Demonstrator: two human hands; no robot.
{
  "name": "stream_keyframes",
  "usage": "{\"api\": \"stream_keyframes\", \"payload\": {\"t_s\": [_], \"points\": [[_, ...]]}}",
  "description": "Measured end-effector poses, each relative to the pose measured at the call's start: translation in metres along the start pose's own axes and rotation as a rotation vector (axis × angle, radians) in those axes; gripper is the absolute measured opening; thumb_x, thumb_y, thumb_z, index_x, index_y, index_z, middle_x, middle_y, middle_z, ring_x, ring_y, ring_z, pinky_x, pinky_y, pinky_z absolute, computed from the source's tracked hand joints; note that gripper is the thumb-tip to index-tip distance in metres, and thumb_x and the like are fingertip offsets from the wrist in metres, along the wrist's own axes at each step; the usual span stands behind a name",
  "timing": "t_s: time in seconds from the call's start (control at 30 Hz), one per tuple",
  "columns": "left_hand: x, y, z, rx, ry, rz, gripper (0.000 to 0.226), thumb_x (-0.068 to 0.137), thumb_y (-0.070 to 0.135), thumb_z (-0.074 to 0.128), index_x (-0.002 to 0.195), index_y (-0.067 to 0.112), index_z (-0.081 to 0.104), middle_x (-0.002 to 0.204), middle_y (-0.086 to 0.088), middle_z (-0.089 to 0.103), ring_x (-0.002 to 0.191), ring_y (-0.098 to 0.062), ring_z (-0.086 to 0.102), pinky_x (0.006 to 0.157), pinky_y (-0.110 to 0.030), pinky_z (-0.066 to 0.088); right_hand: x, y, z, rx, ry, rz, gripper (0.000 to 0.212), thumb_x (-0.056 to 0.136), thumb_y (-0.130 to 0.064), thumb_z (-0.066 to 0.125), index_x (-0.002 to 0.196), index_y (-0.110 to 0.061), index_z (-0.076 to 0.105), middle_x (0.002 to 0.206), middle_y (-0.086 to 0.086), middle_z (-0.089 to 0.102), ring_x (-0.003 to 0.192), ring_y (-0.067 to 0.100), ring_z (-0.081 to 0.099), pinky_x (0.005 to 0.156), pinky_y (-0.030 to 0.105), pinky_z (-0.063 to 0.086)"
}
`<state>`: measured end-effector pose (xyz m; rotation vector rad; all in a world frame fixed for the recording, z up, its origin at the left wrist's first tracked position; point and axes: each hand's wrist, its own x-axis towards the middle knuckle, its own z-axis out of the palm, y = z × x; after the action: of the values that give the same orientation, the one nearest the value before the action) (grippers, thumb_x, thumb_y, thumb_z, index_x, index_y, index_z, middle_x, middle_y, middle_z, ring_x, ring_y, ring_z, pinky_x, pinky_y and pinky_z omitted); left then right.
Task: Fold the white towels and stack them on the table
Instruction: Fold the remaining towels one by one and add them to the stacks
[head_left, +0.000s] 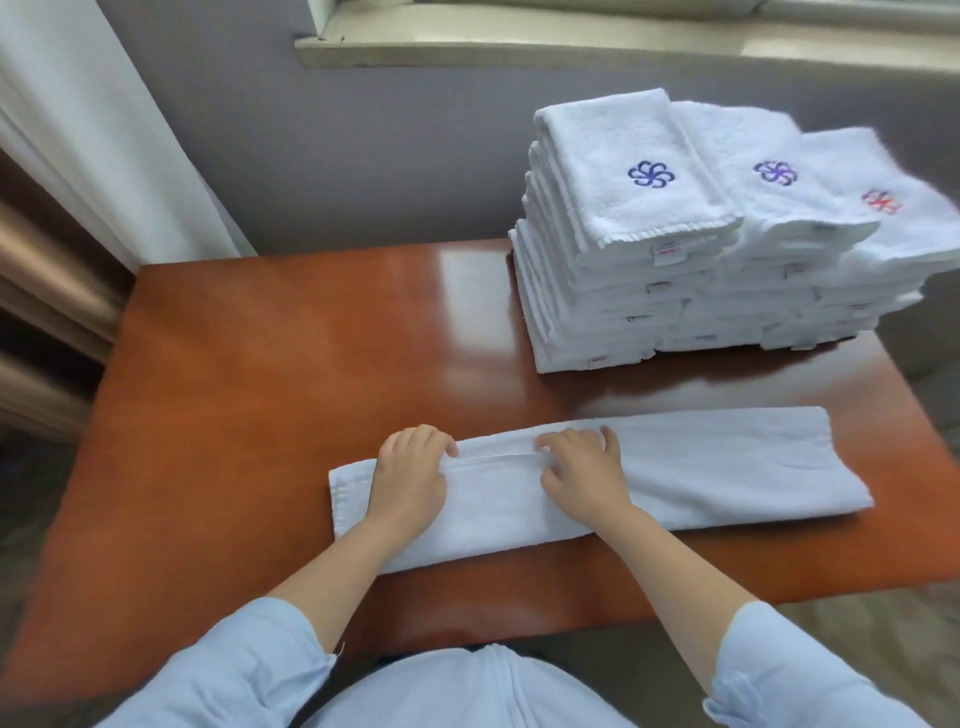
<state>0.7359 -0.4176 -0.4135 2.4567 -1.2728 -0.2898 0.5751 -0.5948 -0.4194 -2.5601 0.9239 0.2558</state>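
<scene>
— How do the hands lie?
— Both palm-down, side by side, a gap between them. The left hand (410, 480) curls its fingers over a fold of the towel (727, 467), tips hidden past the knuckles.
— And the right hand (584, 475)?
— Fingers spread, lightly bent, pressing down, thumb toward the left hand. Forearms bare, reaching forward, sleeves (249, 670) pushed up near the elbows.

Glossy reddish-brown wooden table (260, 364) before me, pale glare streaking its top. Plain grey-lilac wall (363, 156) behind it. Pale stone window sill (571, 52) above, daylit. White curtain (78, 130) at my left, brown-beige heavy drape (47, 291) beside it. Mottled grey-brown carpet floor (883, 613) right of table.
</scene>
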Motion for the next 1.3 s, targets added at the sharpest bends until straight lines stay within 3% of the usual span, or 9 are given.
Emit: {"api": "stream_keyframes", "payload": {"t_s": [0.1, 0.47, 0.8, 0.93, 1.03, 1.1, 1.17, 1.23, 1.3], "points": [[0.013, 0.031, 0.007, -0.098, -0.069, 0.085, 0.039, 0.076, -0.003, 0.054, 0.107, 0.021, 0.063, 0.108, 0.009, 0.058, 0.107, -0.015, 0.053, 0.096, -0.028, 0.037, -0.011, 0.017, -0.016, -0.008, -0.030, 0.037, 0.048, 0.089, -0.023, 0.048, 0.137, -0.028, 0.048, 0.128, -0.006, 0.052, 0.130, 0.016, 0.039, 0.121, 0.049, -0.009], [0.049, 0.150, 0.048, -0.143, -0.235, 0.257, 0.034, 0.095, 0.024, 0.052, 0.128, 0.026, 0.056, 0.134, 0.010, 0.054, 0.125, -0.011, 0.048, 0.101, -0.027, 0.038, -0.058, 0.137, -0.071, 0.082, 0.058, 0.224, 0.044, 0.098, -0.018, 0.046, 0.141, -0.025, 0.047, 0.144, -0.007, 0.049, 0.137, 0.014, 0.038, 0.121, 0.044, 0.008], [0.068, 0.241, 0.095, 0.083, -0.341, 0.104, 0.038, 0.098, 0.034, 0.048, 0.135, 0.026, 0.052, 0.137, 0.004, 0.051, 0.125, -0.017, 0.046, 0.102, -0.029, 0.037, -0.048, 0.250, -0.098, -0.096, -0.139, 0.043, 0.051, 0.095, -0.012, 0.042, 0.144, -0.026, 0.043, 0.147, -0.006, 0.044, 0.141, 0.017, 0.031, 0.119, 0.042, 0.015], [0.069, 0.256, 0.106, 0.221, -0.381, 0.038, 0.036, 0.093, 0.034, 0.055, 0.127, 0.023, 0.053, 0.131, 0.003, 0.049, 0.120, -0.019, 0.043, 0.099, -0.028, 0.036, -0.039, 0.277, -0.098, -0.220, -0.135, -0.102, 0.045, 0.089, -0.015, 0.047, 0.133, -0.025, 0.050, 0.124, -0.001, 0.051, 0.121, 0.024, 0.043, 0.106, 0.034, 0.026], [0.072, 0.268, 0.109, 0.359, -0.442, -0.010, 0.033, 0.094, 0.032, 0.053, 0.125, 0.022, 0.057, 0.129, 0.000, 0.051, 0.120, -0.022, 0.042, 0.098, -0.029, 0.036, -0.033, 0.287, -0.103, -0.207, -0.193, -0.124, 0.024, 0.086, -0.022, 0.051, 0.110, -0.022, 0.057, 0.107, 0.000, 0.057, 0.108, 0.025, 0.046, 0.092, 0.030, 0.030], [0.076, 0.274, 0.108, 0.393, -0.500, -0.040, 0.028, 0.094, 0.028, 0.051, 0.120, 0.022, 0.060, 0.124, 0.000, 0.055, 0.118, -0.023, 0.043, 0.093, -0.029, 0.037, -0.030, 0.291, -0.109, -0.216, -0.235, -0.152, 0.005, 0.083, -0.023, 0.053, 0.088, -0.023, 0.051, 0.092, -0.002, 0.050, 0.091, 0.024, 0.048, 0.080, 0.030, 0.029], [0.084, 0.281, 0.102, 0.337, -0.527, -0.103, 0.021, 0.093, 0.027, 0.051, 0.111, 0.022, 0.060, 0.117, 0.001, 0.060, 0.111, -0.021, 0.048, 0.082, -0.028, 0.037, -0.026, 0.295, -0.120, -0.112, -0.218, -0.134, 0.012, 0.078, -0.023, 0.053, 0.076, -0.024, 0.042, 0.078, -0.008, 0.044, 0.073, 0.019, 0.044, 0.073, 0.028, 0.027], [0.094, 0.285, 0.095, 0.233, -0.492, -0.194, 0.014, 0.093, 0.028, 0.050, 0.105, 0.024, 0.055, 0.111, 0.003, 0.062, 0.102, -0.019, 0.054, 0.075, -0.028, 0.036, -0.018, 0.297, -0.132, 0.015, -0.143, -0.099, 0.013, 0.077, -0.025, 0.053, 0.074, -0.025, 0.041, 0.069, -0.008, 0.048, 0.069, 0.019, 0.046, 0.074, 0.030, 0.028], [0.101, 0.289, 0.091, 0.179, -0.410, -0.244, 0.016, 0.093, 0.026, 0.051, 0.109, 0.025, 0.055, 0.113, 0.004, 0.061, 0.101, -0.019, 0.056, 0.076, -0.028, 0.038, -0.010, 0.300, -0.141, 0.036, -0.102, -0.084, 0.007, 0.080, -0.028, 0.052, 0.085, -0.025, 0.048, 0.076, -0.009, 0.057, 0.079, 0.022, 0.054, 0.081, 0.032, 0.031]]}}
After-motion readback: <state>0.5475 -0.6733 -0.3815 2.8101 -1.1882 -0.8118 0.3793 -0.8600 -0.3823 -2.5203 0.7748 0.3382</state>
